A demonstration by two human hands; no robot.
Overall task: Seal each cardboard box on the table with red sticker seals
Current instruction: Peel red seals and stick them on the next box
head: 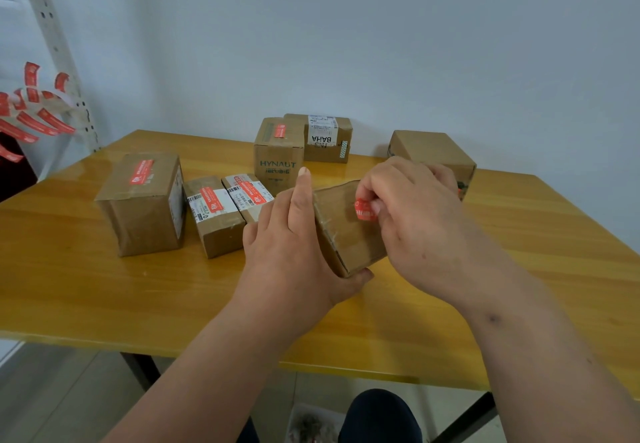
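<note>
A plain pale blue-grey wall [381,44] stands behind everything, far past the fingers. The bench [86,286] under the fingers is shiny yellow wood, with dark legs [140,370] below it. Far to the left of the fingers a white metal post [52,37] full of little holes leans up beside the wall. Down low, nearer than the fingers, the floor [52,401] has big pale grey tiles. The light is soft and even.

Both bare forearms reach in from the bottom of the frame. The left hand [294,234] is at centre, forefinger straight and pointing up; the right hand [415,214], just right of it, has its fingertips [375,205] curled in a pinch.
</note>
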